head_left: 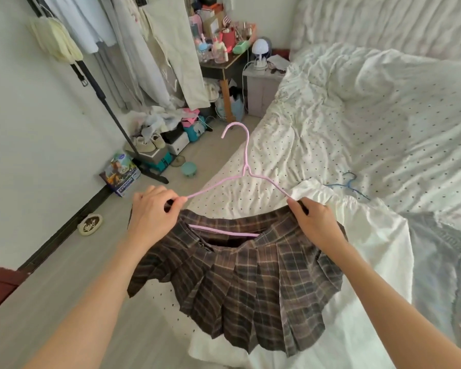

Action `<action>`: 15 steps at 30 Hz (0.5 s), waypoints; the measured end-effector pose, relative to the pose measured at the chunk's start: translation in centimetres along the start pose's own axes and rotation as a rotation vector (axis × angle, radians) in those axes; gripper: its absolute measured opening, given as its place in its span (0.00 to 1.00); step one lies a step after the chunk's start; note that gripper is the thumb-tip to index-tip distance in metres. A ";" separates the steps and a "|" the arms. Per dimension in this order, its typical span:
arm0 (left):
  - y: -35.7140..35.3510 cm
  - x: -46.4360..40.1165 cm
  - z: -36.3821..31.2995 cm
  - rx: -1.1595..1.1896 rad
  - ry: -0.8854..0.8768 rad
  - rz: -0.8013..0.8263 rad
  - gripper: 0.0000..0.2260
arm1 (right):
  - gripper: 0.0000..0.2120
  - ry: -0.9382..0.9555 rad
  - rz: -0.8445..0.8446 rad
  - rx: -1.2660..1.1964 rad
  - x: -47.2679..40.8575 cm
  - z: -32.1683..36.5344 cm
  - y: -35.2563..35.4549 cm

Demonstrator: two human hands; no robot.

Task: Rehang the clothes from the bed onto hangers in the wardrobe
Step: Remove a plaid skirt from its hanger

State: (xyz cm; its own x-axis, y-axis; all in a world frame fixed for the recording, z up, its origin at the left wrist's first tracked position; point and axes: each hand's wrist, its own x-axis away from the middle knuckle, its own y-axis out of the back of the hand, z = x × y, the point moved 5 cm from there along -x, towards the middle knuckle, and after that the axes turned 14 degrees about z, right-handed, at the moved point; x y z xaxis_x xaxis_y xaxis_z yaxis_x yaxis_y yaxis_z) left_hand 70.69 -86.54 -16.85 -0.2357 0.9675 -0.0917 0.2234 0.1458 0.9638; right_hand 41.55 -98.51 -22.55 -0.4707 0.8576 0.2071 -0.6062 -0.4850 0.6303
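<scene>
A brown plaid pleated skirt (250, 283) hangs in front of me over the bed's edge, with a pink wire hanger (246, 158) set inside its waistband and the hook pointing away. My left hand (152, 209) pinches the hanger's left shoulder and the waistband. At the right shoulder my right hand (314, 219) grips the waistband and the wire together. On the bed (330, 129) lie a white garment (370, 235), a grey buttoned garment (442, 262) and a blue wire hanger (350, 183). The clothes rack (109, 107) with hung pale clothes stands at upper left.
Shoes, boxes and bags crowd the floor under the rack (157, 145). A cluttered dark desk (224, 65) and a small nightstand (261, 89) stand beyond the bed. A round teal object (189, 169) and a small dish (90, 224) lie on the floor.
</scene>
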 end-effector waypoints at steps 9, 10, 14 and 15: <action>-7.7 -16.9 2.3 0.075 -0.212 0.206 0.10 | 0.14 -0.247 -0.088 -0.052 -7.9 -3.8 -0.6; -8.7 -18.7 2.2 0.070 -0.244 0.225 0.10 | 0.13 -0.266 -0.119 -0.052 -8.8 -4.3 -0.7; -12.9 -24.3 1.4 0.059 -0.349 0.286 0.09 | 0.12 -0.340 -0.212 -0.091 -12.1 -7.0 -0.6; -14.0 -25.6 1.1 0.060 -0.375 0.287 0.09 | 0.12 -0.357 -0.222 -0.094 -12.9 -7.7 -0.4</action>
State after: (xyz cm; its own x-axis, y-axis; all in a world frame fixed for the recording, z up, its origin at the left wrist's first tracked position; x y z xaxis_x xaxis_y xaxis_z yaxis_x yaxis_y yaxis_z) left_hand 74.63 -113.13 -28.24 0.1990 0.9766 0.0816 0.2860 -0.1376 0.9483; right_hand 42.95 -110.69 -31.28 -0.0809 0.9401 0.3311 -0.7314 -0.2817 0.6211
